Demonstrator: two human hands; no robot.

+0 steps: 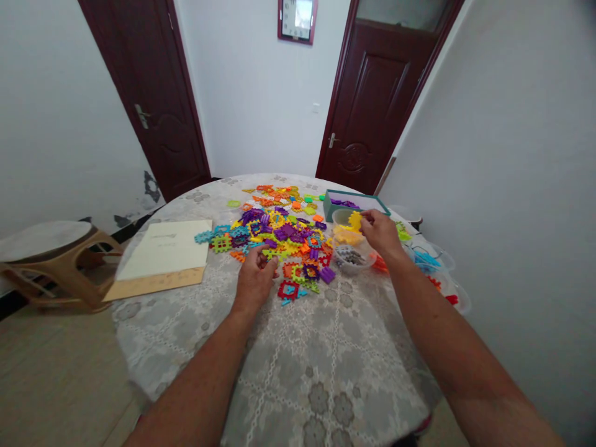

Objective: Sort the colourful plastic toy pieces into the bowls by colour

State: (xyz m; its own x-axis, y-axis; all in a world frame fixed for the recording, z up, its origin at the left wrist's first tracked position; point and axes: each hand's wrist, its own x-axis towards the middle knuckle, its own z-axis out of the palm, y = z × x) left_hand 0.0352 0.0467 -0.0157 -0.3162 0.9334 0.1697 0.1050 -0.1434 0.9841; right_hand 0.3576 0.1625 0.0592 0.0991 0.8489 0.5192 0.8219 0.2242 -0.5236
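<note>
My right hand (379, 228) pinches a yellow toothed building piece (356, 220) above a clear bowl (343, 214) with yellow pieces inside. At the near left side of a mixed pile of plastic building pieces (288, 233), my left hand (256, 273) is half curled, thumb and forefinger apart. I see nothing held in it, though its palm side is partly hidden. The pile has purple, orange, lime, blue, red and yellow pieces, many of them square frames with notched edges. Just in front of the yellow bowl stands another clear bowl (352, 264) of grey pieces.
A green box (329, 211) with purple pieces stands behind the bowls. Beyond my right forearm are containers of blue pieces (426, 261) and red pieces (451, 299). Paper sheets (162, 248) lie at the left on the patterned tablecloth (298, 354). A stool (56, 261) stands beside the table.
</note>
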